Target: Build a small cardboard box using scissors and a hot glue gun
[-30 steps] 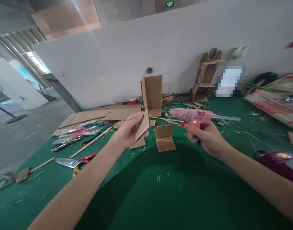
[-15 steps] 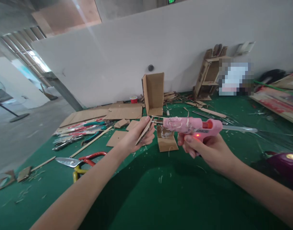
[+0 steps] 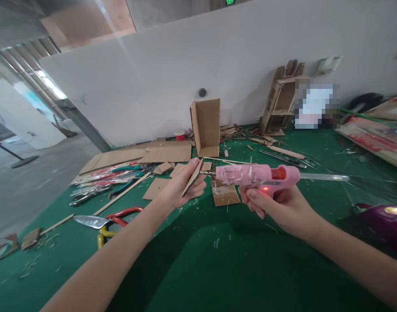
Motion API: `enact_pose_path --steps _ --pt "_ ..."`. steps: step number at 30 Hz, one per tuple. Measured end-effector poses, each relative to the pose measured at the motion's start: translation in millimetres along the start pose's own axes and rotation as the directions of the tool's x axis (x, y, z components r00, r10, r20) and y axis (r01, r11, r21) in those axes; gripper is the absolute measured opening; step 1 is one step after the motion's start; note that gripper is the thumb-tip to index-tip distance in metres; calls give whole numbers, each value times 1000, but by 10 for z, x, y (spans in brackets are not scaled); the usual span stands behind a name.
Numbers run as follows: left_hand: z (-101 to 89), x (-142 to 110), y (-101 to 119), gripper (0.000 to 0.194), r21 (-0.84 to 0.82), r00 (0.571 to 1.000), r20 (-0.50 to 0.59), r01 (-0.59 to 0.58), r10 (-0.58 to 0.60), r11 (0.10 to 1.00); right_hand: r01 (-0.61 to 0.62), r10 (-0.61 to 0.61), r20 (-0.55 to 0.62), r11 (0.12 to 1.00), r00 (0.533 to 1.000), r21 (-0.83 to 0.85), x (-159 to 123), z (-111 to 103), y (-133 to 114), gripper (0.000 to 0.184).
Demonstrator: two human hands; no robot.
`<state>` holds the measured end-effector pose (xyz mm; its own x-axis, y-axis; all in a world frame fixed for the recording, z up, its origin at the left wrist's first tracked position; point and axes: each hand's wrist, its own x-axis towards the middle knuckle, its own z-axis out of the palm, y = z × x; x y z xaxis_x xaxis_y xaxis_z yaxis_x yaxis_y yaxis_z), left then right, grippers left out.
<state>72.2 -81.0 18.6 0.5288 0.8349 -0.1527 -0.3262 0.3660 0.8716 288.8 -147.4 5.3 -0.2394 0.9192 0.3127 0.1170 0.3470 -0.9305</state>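
Note:
My left hand (image 3: 183, 184) is closed on a small piece of cardboard (image 3: 192, 178), held tilted with its edge toward me. My right hand (image 3: 271, 203) grips a pink hot glue gun (image 3: 247, 174) by its handle. A red light glows on the gun, and a clear glue stick (image 3: 325, 177) sticks out of its back end. The metal nozzle (image 3: 207, 172) points left and meets the cardboard piece near its upper edge, as far as I can see. Just under the nozzle lies a folded cardboard piece (image 3: 226, 196), partly hidden by the gun.
An open cardboard box form (image 3: 208, 125) stands behind my hands. Red-and-yellow-handled scissors (image 3: 92, 221) lie at left, near packaged tools (image 3: 104, 184) and flat cardboard (image 3: 167, 151). A cardboard shelf model (image 3: 279, 102) stands at back right. A purple object (image 3: 385, 225) sits on the right edge.
The glue gun has shifted slightly down and left, its nozzle now lower along the cardboard piece. My left hand keeps hold of the cardboard, nearly still. The whole view has moved slightly.

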Motion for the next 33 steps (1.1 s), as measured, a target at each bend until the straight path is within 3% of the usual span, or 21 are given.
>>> enact_pose_path --steps 19,33 --pt "42 -6 14 46 14 998 -56 23 -22 1000 -15 15 -12 1000 1000 -4 -3 -24 4 30" --pt "78 -30 15 49 46 1000 -3 31 -31 998 -27 25 -51 999 998 -36 36 -37 43 35"
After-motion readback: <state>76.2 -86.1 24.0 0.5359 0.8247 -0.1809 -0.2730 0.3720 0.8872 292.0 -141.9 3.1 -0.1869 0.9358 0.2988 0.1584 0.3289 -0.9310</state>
